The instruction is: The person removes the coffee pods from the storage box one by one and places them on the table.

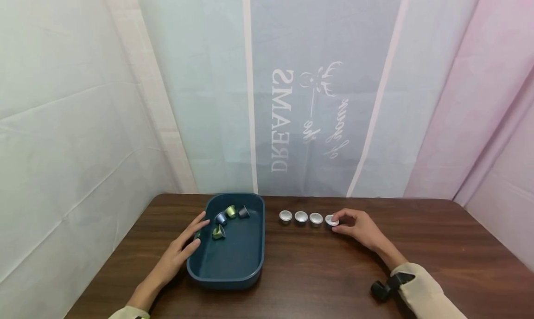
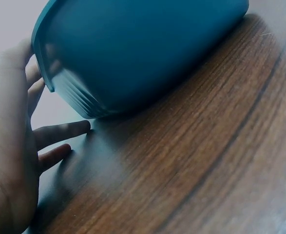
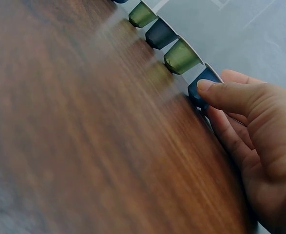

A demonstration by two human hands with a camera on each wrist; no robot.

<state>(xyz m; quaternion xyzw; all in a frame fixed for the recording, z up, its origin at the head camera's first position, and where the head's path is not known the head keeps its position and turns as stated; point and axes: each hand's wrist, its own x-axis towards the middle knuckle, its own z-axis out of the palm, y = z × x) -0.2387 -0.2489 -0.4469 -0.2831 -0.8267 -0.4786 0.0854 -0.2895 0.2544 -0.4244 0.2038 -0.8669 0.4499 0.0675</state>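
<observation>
My left hand (image 1: 173, 258) rests against the left side of the blue tray (image 1: 226, 280), fingers spread; in the left wrist view the hand (image 2: 9, 146) has some fingers at the tray's rim (image 2: 41, 58). Thumb and fingers of my right hand (image 1: 364, 230) pinch the rightmost capsule (image 1: 330, 220), which stands lid up on the table. The right wrist view shows that hand (image 3: 274, 117) on a dark blue capsule (image 3: 196, 92). Beside it a green capsule (image 3: 182, 56), a dark one (image 3: 160, 34) and another green one (image 3: 143, 15) line up.
Inside the tray, towards its back and left, lie several capsules, among them a blue one (image 1: 221, 219), a green one (image 1: 231, 211) and a dark one (image 1: 244, 212). The brown table (image 1: 317, 272) reaches back to a printed curtain (image 1: 217, 87).
</observation>
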